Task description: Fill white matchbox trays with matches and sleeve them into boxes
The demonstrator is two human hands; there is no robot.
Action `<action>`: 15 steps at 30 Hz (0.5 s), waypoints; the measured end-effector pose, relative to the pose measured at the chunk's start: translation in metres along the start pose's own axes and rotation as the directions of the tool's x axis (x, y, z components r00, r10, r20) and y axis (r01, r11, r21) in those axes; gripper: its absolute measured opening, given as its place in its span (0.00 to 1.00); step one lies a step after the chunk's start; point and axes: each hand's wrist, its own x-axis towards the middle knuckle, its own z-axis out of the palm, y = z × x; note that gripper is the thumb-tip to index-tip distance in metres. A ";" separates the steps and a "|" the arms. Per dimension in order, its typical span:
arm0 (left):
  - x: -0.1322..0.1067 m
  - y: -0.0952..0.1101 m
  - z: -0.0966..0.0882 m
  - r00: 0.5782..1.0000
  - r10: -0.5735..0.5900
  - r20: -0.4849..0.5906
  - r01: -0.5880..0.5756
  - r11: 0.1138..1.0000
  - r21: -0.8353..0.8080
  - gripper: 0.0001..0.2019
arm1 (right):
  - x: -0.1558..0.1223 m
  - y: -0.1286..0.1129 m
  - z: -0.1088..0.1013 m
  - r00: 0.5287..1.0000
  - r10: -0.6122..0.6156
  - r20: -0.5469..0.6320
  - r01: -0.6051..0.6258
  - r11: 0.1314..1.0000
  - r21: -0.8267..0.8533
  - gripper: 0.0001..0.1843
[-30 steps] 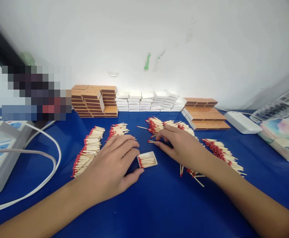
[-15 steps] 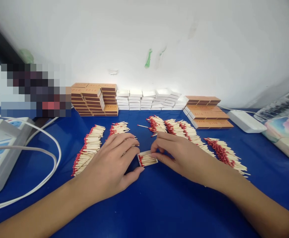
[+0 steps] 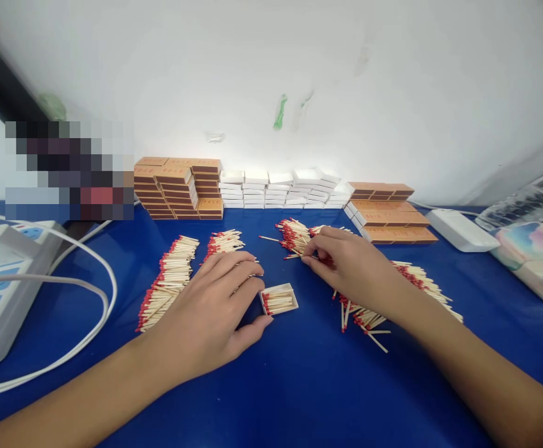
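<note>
A small white matchbox tray (image 3: pixel 279 299) holding red-tipped matches lies on the blue table (image 3: pixel 299 386). My left hand (image 3: pixel 215 311) rests flat beside the tray, its fingertips and thumb touching the tray's left end. My right hand (image 3: pixel 350 264) reaches back over a long pile of loose matches (image 3: pixel 294 236), fingers curled and pinching at the matches there. More of that pile (image 3: pixel 369 317) shows from under my right wrist.
Two more match piles (image 3: pixel 168 280) lie left of my left hand. Stacks of orange sleeves (image 3: pixel 178 186), white trays (image 3: pixel 275 186) and orange sleeves (image 3: pixel 387 214) line the wall. A power strip (image 3: pixel 0 286) with cables sits left, a white adapter (image 3: pixel 458 229) and packets right.
My right hand came to the tray half a second ago, then went back up to the match pile. My left hand stayed by the tray.
</note>
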 end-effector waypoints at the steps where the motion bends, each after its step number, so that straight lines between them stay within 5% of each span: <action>1: 0.000 0.000 0.000 1.000 0.002 0.001 -0.002 1.000 0.000 0.12 | 0.000 -0.001 0.001 1.000 0.004 0.008 -0.004 1.000 -0.002 0.10; 10: -0.001 0.000 -0.001 1.000 0.013 -0.014 -0.013 1.000 -0.002 0.10 | -0.001 -0.004 -0.006 0.999 0.015 0.039 -0.018 0.996 0.089 0.10; 15: -0.001 0.000 -0.001 1.000 0.015 -0.011 -0.015 1.000 -0.005 0.10 | -0.001 -0.011 0.001 0.998 0.040 -0.041 -0.034 0.990 0.139 0.08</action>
